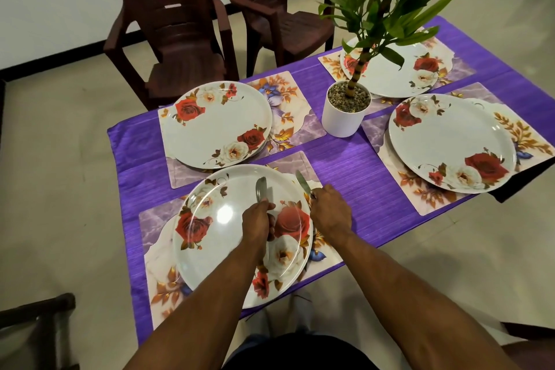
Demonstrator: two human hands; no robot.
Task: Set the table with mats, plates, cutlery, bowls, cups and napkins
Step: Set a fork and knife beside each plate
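While left hand point(259, 221) held spoons point(260, 188) over near plate point(243, 234), right hand point(330, 210) gripped knife point(302, 181) beside rim; both grips closed tight.

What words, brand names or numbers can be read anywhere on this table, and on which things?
None: no writing shows anywhere in this view.
The plates and place mats bear only flowers and leaves.
The white plant pot is plain.
The cutlery in the left hand shows no legible mark.

Home dining room: laid table point(345, 159), chairs point(168, 24).
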